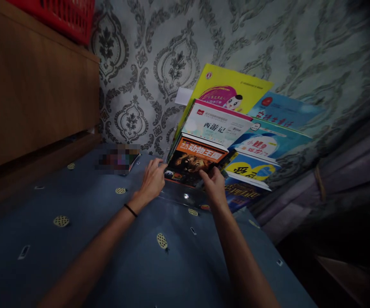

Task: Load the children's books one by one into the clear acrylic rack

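A tiered rack of children's books leans against the patterned wall. At its front stands a dark book with an orange title band and a lion picture (195, 161). My left hand (152, 179) grips that book's left edge. My right hand (214, 184) pinches its lower right corner. Behind it rise a white book with a pink top (215, 124) and a yellow book (226, 87). To the right stand blue books (268, 143) and a yellow-and-blue one (252, 167). A black band circles my left wrist.
A blue cloth with small pineapple prints (117, 239) covers the surface under my arms. A wooden cabinet (34, 85) stands at the left with a red basket (63, 15) on top. A flat item (117, 158) lies near the wall. Dark drop-off at right.
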Demonstrator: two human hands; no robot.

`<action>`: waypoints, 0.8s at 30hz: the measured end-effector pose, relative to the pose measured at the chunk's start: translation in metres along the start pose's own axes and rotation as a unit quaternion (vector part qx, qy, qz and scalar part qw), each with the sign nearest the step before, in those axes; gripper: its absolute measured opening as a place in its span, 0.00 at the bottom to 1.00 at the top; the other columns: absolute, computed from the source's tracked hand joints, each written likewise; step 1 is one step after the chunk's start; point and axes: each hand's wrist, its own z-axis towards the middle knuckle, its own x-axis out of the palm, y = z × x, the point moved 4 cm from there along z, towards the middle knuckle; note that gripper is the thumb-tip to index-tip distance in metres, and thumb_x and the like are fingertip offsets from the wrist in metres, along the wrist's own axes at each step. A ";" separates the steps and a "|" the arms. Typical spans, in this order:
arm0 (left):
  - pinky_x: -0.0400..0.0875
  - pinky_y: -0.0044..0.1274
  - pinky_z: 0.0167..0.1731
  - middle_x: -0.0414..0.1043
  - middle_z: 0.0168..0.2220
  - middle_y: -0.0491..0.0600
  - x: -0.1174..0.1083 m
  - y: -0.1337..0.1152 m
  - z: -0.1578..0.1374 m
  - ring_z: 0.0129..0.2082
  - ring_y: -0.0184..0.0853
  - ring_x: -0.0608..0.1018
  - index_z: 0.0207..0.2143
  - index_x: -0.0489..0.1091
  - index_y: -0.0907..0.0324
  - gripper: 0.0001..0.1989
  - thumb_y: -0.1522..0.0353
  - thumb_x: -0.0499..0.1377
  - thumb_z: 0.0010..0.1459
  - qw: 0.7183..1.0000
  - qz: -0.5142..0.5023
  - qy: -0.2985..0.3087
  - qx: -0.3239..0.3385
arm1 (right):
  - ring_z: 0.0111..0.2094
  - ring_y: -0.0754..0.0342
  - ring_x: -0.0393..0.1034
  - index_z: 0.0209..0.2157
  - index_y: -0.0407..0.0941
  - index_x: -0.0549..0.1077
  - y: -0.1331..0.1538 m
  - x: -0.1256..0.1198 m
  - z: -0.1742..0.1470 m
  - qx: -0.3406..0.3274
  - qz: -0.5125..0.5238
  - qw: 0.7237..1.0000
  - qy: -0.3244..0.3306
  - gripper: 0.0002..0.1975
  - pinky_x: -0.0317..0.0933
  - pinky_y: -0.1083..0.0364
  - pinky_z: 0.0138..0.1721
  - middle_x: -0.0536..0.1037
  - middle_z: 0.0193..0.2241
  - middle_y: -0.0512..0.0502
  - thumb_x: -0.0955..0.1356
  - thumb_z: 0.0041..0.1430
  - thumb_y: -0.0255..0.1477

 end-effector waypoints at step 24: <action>0.69 0.39 0.55 0.69 0.49 0.55 0.009 -0.002 -0.001 0.52 0.42 0.71 0.46 0.71 0.59 0.17 0.80 0.51 0.58 1.000 -0.023 -0.007 -0.006 | 0.40 0.44 0.74 0.41 0.47 0.71 -0.007 -0.003 0.003 -0.053 -0.048 0.997 -0.007 0.19 0.69 0.43 0.45 0.80 0.36 0.45 0.69 0.53 0.45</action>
